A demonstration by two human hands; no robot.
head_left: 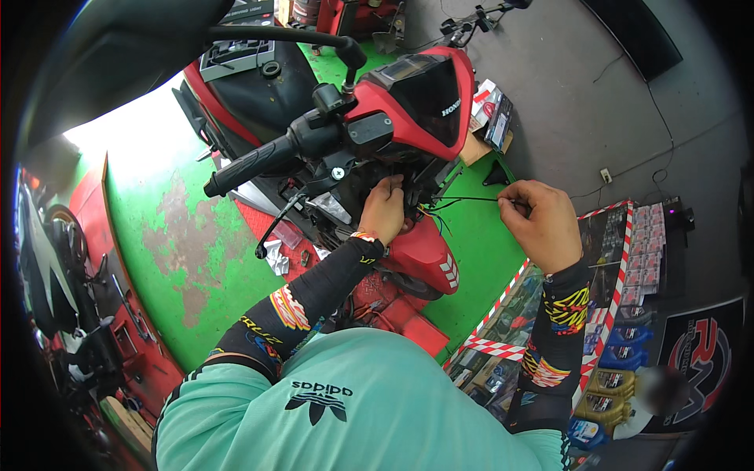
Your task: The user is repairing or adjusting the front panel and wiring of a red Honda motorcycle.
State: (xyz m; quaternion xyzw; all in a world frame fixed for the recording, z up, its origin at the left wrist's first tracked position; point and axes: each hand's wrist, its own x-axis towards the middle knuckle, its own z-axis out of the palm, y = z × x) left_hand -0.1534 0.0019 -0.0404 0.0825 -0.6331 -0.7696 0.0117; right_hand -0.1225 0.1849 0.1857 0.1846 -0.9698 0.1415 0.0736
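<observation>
A red and black scooter point(424, 94) stands on a green floor, its handlebar grip point(251, 166) pointing left. My left hand point(383, 208) reaches into the open front body below the handlebar, fingers closed among black wires there. My right hand point(542, 220) is to the right of the scooter, pinching a thin black wire point(467, 199) that runs taut from the opening to my fingers. Both forearms wear black patterned sleeves.
A display case point(620, 259) edged with red and white tape holds oil bottles at the right. Small boxes point(491, 110) lie by the scooter's front. Another motorcycle point(55, 267) stands at the far left. A crumpled white rag point(276, 257) lies on the floor.
</observation>
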